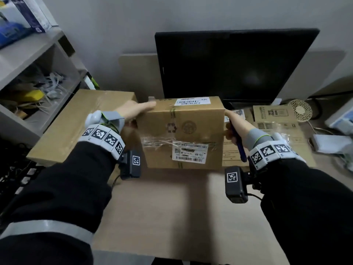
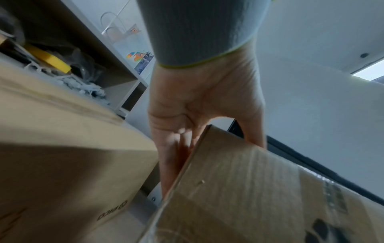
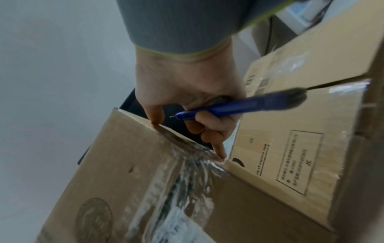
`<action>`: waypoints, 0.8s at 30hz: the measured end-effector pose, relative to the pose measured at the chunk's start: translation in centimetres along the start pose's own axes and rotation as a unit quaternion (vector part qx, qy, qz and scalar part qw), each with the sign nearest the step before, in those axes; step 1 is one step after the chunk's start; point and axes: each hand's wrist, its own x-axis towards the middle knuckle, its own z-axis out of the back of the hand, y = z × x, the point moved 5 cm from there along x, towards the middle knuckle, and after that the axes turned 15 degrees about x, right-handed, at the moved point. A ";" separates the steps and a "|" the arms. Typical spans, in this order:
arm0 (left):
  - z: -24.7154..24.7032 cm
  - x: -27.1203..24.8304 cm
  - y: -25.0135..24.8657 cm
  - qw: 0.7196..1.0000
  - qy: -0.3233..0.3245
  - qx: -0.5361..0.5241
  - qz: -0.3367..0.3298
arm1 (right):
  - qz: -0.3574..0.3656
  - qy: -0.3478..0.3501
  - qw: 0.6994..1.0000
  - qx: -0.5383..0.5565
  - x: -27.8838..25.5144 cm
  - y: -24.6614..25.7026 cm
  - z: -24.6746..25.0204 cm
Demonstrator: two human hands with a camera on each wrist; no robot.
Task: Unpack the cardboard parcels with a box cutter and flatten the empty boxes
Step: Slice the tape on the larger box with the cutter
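A taped brown parcel (image 1: pixel 181 131) with white shipping labels stands on the desk in front of the monitor. My left hand (image 1: pixel 136 112) is at its upper left corner. The thumb lies flat along the top edge. In the left wrist view the straight fingers (image 2: pixel 174 157) press down the left side of the parcel (image 2: pixel 249 189). My right hand (image 1: pixel 233 124) grips a blue box cutter (image 1: pixel 238 148) in the palm. In the right wrist view its thumb and one fingertip (image 3: pixel 219 154) touch the taped upper right edge of the parcel (image 3: pixel 124 180). The box cutter (image 3: pixel 228 106) shows only a tiny blade tip.
A larger closed box (image 1: pixel 82 127) lies just left of the parcel. Flattened cardboard (image 1: pixel 277 134) covers the desk at right, with a small white fan (image 1: pixel 299 110) behind it. A dark monitor (image 1: pixel 229 67) stands at the back, a cluttered shelf (image 1: pixel 28 64) at left.
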 end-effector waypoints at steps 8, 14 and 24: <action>0.0 -0.8 0.2 0.981 -0.097 0.162 -0.044 | 0.016 -0.021 0.996 -0.084 -0.9 0.5 -0.6; -0.8 0.2 0.7 0.941 0.007 0.336 0.029 | -0.018 0.005 0.984 -0.174 -1.5 0.6 -1.2; -7.8 1.1 1.2 0.922 0.048 0.383 0.007 | -0.085 0.010 0.986 -0.140 0.3 -5.1 0.1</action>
